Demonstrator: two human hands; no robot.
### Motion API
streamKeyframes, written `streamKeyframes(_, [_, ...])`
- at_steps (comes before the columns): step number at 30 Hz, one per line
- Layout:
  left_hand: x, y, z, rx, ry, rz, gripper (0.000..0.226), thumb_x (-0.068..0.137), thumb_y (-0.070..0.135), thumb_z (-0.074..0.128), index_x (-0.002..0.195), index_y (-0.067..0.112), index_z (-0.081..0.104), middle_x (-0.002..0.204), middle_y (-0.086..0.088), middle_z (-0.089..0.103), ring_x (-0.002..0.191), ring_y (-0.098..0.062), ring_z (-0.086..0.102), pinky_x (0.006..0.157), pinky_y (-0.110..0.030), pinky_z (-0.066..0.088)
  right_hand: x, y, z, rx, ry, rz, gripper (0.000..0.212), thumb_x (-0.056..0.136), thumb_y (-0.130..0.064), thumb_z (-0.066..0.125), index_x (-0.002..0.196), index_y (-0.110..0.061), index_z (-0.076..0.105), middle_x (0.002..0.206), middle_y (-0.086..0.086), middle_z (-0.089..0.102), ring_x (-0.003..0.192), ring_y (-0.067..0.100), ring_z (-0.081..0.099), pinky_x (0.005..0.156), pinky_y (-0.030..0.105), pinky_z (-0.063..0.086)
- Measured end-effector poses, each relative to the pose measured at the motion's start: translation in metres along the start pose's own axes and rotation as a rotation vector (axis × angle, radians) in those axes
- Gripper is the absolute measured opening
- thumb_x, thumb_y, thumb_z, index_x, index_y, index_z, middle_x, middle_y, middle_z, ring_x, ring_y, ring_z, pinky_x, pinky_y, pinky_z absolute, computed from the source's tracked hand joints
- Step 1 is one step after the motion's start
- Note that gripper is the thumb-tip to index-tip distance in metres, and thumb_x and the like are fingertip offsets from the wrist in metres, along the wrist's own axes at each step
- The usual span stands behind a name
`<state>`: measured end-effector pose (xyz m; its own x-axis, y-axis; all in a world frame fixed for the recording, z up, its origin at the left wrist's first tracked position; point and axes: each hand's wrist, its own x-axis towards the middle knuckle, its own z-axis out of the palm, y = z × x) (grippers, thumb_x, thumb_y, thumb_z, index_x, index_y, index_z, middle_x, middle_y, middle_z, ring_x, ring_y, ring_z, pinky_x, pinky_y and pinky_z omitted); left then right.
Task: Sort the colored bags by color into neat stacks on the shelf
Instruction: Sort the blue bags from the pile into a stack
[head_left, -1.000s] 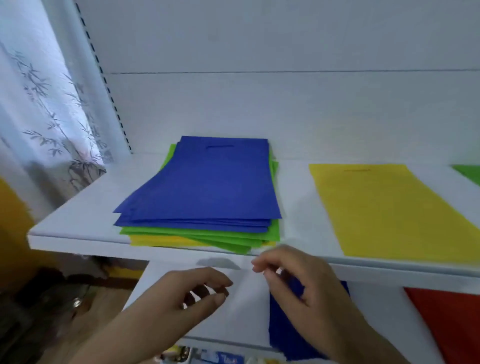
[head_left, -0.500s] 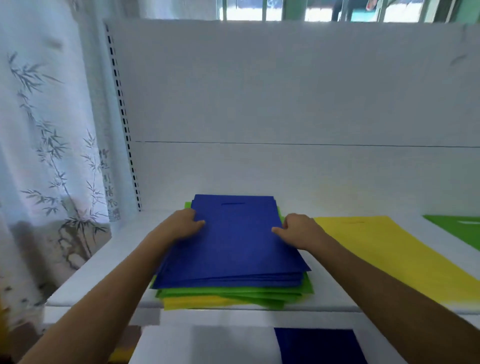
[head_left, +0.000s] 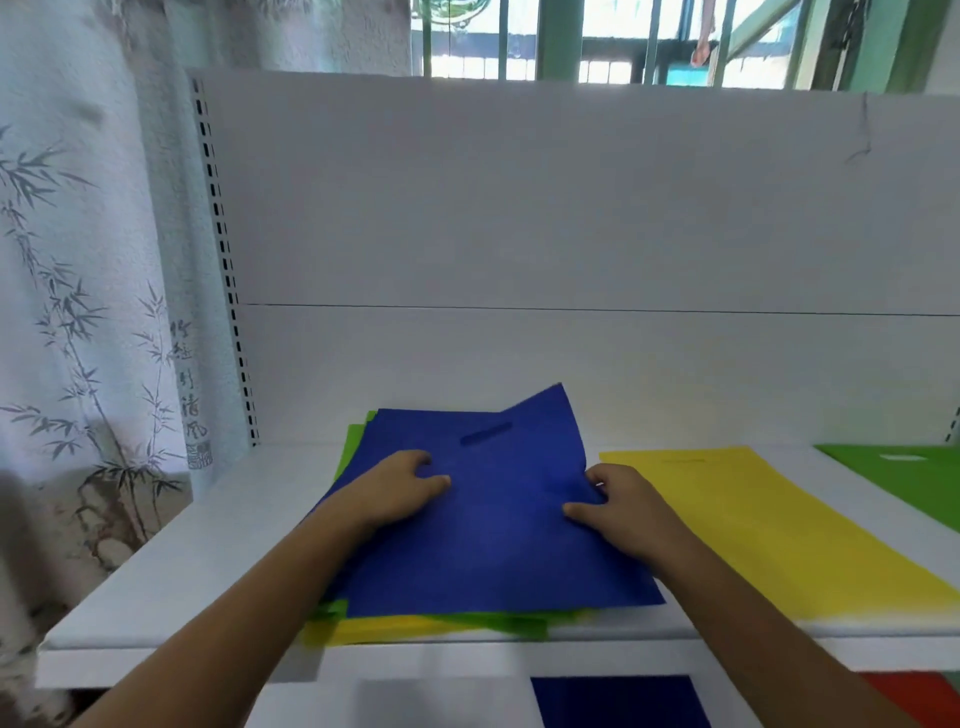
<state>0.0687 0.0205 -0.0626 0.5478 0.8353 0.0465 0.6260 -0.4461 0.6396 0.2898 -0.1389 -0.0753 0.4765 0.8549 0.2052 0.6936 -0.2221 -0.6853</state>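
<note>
Head view: mixed bag stack (head_left: 467, 621) at 6 o'clock on white shelf (head_left: 171, 561); blue on top, green and yellow edges below. Left hand (head_left: 395, 486) flat on top blue bag (head_left: 493, 530), fingers loosely bent, gripping nothing. Right hand (head_left: 618, 501) pinching same bag's right edge; far right corner lifted. Yellow bag (head_left: 753, 530) flat at 3 o'clock of stack, green bag (head_left: 909, 478) beyond it. Lower shelf: another blue bag (head_left: 618, 701), red bag (head_left: 904, 693).

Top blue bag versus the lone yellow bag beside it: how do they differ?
The top blue bag lies on a mixed stack, its far corner lifted; the yellow bag lies flat on the shelf. Both hands touch the blue bag; none touches the yellow bag. Both bags show a handle slot.
</note>
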Motion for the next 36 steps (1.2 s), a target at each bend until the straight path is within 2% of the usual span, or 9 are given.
streamKeyframes(4, [-0.002,-0.009,-0.013,-0.134,0.129,-0.067,0.055,0.093,0.034,0.058,0.141,0.011,0.042,0.147,-0.006,0.041,0.132,-0.021,0.042,0.103,-0.029,0.033,-0.009,0.009,-0.011,-0.033,0.078,-0.026,0.025,0.079,-0.028,0.075,0.099,-0.017,0.065,0.1,-0.001,0.064,0.087,0.017,0.062,0.076,0.035,0.053])
streamKeyframes(6, [-0.002,-0.018,-0.019,0.051,0.081,-0.092,0.056,0.094,0.038,0.054,0.14,0.009,0.041,0.147,-0.009,0.042,0.132,-0.023,0.043,0.106,-0.032,0.033,-0.014,0.009,-0.016,-0.017,0.089,-0.014,0.022,0.08,-0.026,0.074,0.098,-0.018,0.064,0.096,-0.005,0.064,0.083,0.014,0.063,0.067,0.027,0.05])
streamKeyframes(10, [-0.012,-0.02,-0.013,0.338,-0.019,-0.022,0.037,0.092,0.046,0.052,0.107,0.013,0.055,0.116,-0.006,0.059,0.108,-0.022,0.057,0.084,-0.027,0.041,-0.02,0.011,-0.019,0.326,0.013,0.124,0.017,0.084,-0.022,0.072,0.098,-0.014,0.066,0.094,0.0,0.072,0.078,0.017,0.07,0.061,0.028,0.055])
streamKeyframes(14, [-0.026,-0.016,0.001,0.269,0.004,0.102,0.053,0.092,0.043,0.056,0.135,0.013,0.047,0.135,-0.001,0.053,0.123,-0.016,0.051,0.101,-0.025,0.039,-0.018,0.014,-0.011,0.325,-0.056,0.229,0.021,0.087,-0.027,0.07,0.099,-0.011,0.065,0.096,0.001,0.071,0.08,0.016,0.069,0.059,0.023,0.051])
streamKeyframes(20, [-0.035,-0.016,-0.001,-0.386,0.069,0.025,0.062,0.079,0.027,0.075,0.134,0.015,0.049,0.128,-0.004,0.055,0.118,-0.017,0.054,0.105,-0.034,0.042,-0.015,0.016,-0.021,0.332,-0.143,0.295,0.021,0.085,-0.023,0.072,0.095,-0.005,0.072,0.087,0.004,0.075,0.077,0.019,0.071,0.058,0.023,0.051])
streamKeyframes(24, [-0.033,0.0,-0.017,-1.034,-0.031,-0.193,0.02,0.088,0.012,0.065,0.106,0.01,0.057,0.096,-0.008,0.062,0.079,-0.025,0.058,0.071,-0.036,0.048,-0.016,0.01,-0.023,0.336,-0.028,0.184,0.016,0.084,-0.024,0.072,0.085,-0.008,0.071,0.081,0.001,0.075,0.069,0.017,0.071,0.052,0.021,0.048])
streamKeyframes(29, [-0.018,0.0,-0.021,-1.107,-0.045,-0.399,0.011,0.091,0.01,0.06,0.099,0.008,0.053,0.095,-0.014,0.051,0.072,-0.024,0.054,0.046,-0.029,0.054,-0.018,0.001,-0.026,0.436,-0.046,0.166,0.025,0.088,-0.032,0.068,0.088,-0.007,0.072,0.089,0.006,0.075,0.078,0.021,0.071,0.061,0.026,0.053])
streamKeyframes(33, [-0.012,0.003,-0.021,-0.887,-0.211,-0.355,0.032,0.086,0.023,0.068,0.109,0.002,0.067,0.103,-0.014,0.072,0.098,-0.029,0.066,0.087,-0.04,0.054,-0.026,-0.001,-0.028,0.485,-0.195,0.165,0.024,0.09,-0.027,0.066,0.107,-0.01,0.068,0.101,0.003,0.074,0.087,0.019,0.072,0.069,0.027,0.057])
streamKeyframes(36, [-0.013,0.02,-0.02,-0.84,-0.147,-0.245,0.02,0.09,0.011,0.063,0.108,0.005,0.067,0.093,-0.011,0.075,0.092,-0.029,0.068,0.084,-0.041,0.053,-0.042,-0.002,-0.033,0.534,-0.238,0.125,0.027,0.088,-0.022,0.068,0.114,-0.018,0.063,0.107,-0.005,0.073,0.093,0.014,0.071,0.078,0.031,0.058])
